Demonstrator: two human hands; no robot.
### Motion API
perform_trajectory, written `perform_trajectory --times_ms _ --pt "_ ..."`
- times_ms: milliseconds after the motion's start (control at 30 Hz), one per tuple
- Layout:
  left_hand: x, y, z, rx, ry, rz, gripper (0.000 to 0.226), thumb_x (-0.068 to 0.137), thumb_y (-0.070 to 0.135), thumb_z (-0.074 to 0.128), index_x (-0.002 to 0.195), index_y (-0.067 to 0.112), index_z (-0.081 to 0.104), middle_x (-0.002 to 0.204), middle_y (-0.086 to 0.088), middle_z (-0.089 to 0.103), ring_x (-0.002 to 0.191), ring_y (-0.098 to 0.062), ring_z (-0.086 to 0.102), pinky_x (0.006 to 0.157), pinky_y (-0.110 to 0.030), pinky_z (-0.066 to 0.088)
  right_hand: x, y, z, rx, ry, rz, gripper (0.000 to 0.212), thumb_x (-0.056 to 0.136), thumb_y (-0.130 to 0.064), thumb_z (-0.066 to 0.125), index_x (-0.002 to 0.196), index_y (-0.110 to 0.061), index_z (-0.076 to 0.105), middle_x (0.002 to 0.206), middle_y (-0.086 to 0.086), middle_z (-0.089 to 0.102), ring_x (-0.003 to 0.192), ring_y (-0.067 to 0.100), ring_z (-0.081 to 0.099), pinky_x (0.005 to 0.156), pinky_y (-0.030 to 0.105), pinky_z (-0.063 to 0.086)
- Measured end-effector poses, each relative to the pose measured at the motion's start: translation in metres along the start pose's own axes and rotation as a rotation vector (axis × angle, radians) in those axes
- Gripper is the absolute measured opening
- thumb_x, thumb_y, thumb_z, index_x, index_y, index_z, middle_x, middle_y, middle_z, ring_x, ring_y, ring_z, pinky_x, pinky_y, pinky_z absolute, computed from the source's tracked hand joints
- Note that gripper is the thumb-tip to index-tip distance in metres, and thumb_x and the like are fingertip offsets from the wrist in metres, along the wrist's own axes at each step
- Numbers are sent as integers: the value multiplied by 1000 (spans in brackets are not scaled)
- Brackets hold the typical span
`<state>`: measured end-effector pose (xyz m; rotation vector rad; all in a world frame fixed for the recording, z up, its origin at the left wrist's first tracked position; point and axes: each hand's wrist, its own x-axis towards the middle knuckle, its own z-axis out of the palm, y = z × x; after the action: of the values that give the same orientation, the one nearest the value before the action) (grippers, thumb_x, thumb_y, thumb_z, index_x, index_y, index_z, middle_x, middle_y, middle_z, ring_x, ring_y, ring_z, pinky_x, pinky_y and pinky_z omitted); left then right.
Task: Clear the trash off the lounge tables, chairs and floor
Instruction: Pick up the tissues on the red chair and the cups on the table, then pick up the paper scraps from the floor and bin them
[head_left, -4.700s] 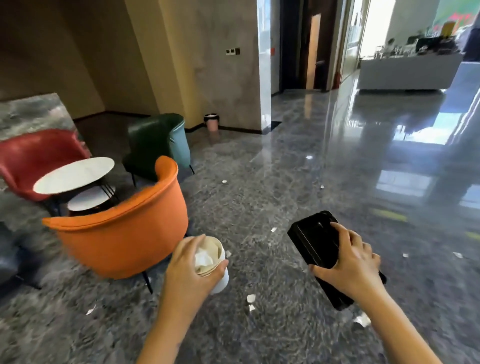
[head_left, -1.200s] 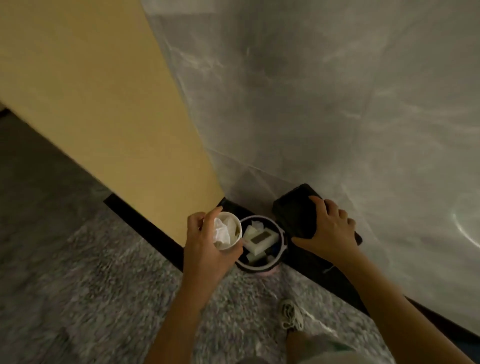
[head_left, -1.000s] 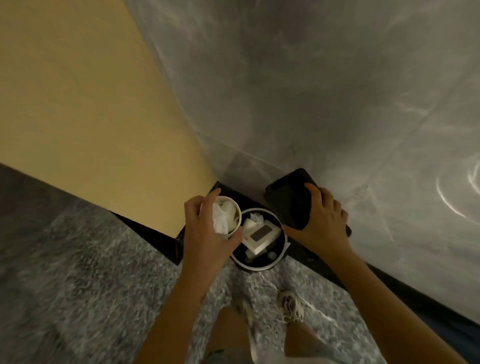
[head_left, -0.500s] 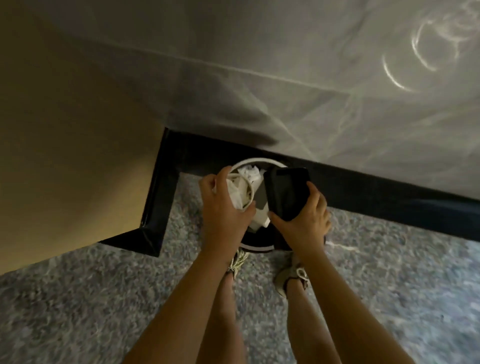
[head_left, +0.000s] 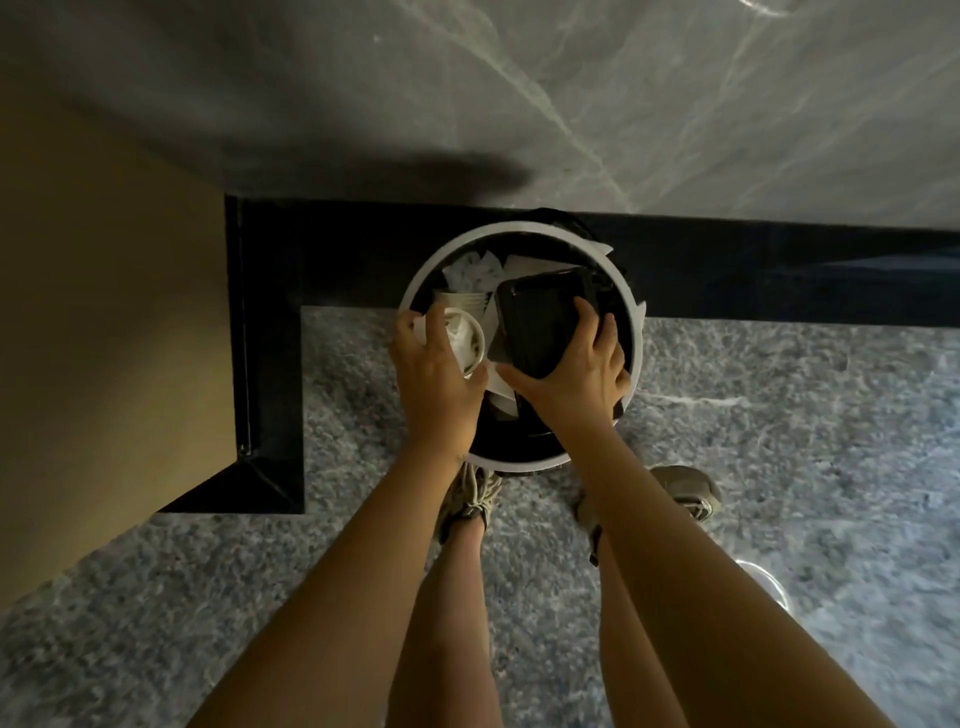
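Observation:
I look straight down into a round trash bin (head_left: 519, 231) with a white rim, standing against the dark baseboard. My left hand (head_left: 434, 376) grips a white paper cup (head_left: 467, 340) stuffed with crumpled tissue, held over the bin's left side. My right hand (head_left: 576, 374) holds a black plastic tray (head_left: 537, 322) over the bin's right half. Inside the bin lie another paper cup (head_left: 462, 300), crumpled tissue (head_left: 470, 270) and paper scraps.
A grey marble wall (head_left: 571, 104) rises behind the bin and a tan wall (head_left: 104, 312) stands at the left, both edged by black baseboard (head_left: 270, 338). My two shoes (head_left: 685, 491) stand on speckled grey floor just before the bin.
I walked from the lounge chairs to the corner bin. In the last second both hands, with cup and tray, came over the bin's opening and lowered toward it.

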<state>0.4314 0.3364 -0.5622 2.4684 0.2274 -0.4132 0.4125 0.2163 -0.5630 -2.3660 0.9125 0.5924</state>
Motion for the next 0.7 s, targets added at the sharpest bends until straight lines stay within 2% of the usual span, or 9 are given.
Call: perform_trajectory --times_ms 167,267,367,467,600,700 --pt "10 0 -6 36 -134 23 77 78 23 74 142 15 32 147 -15 23 135 -31 24 106 -43 35 -6 -9 -3 34 -50 4 103 66 -58 71 145 -27 13 156 13 -2 143 33 -2 113 49 8" --pt "12 6 -19 63 -159 45 77 78 25 73 143 13 32 150 -14 23 138 -30 22 111 -44 27 -11 -17 -13 47 -37 -4 96 71 -52 70 145 -24 16 156 11 2 143 31 -2 114 49 6" --pt "14 16 -34 111 -198 55 74 81 25 70 142 11 32 149 -15 25 138 -30 22 110 -44 26 -18 -26 -25 56 -11 -2 87 74 -47 69 143 -23 21 155 9 13 143 28 6 113 47 8" --pt "12 33 -51 92 -215 72 68 83 25 68 140 10 36 147 -13 29 136 -29 26 109 -44 29 -27 -36 -43 64 53 -22 77 77 -44 67 139 -21 28 148 5 29 138 25 21 110 45 15" --pt "3 74 -82 -37 -167 208 50 84 19 65 129 7 48 131 -14 46 122 -28 44 100 -42 41 -43 -49 -85 192 153 -58 59 82 -36 63 133 -19 38 135 5 45 126 27 39 103 44 27" --pt "-5 115 -110 -86 -146 327 42 84 18 65 122 7 54 122 -12 54 112 -26 52 94 -31 43 -59 -58 -129 295 247 -103 49 84 -32 62 128 -18 44 127 6 52 118 27 46 98 43 36"
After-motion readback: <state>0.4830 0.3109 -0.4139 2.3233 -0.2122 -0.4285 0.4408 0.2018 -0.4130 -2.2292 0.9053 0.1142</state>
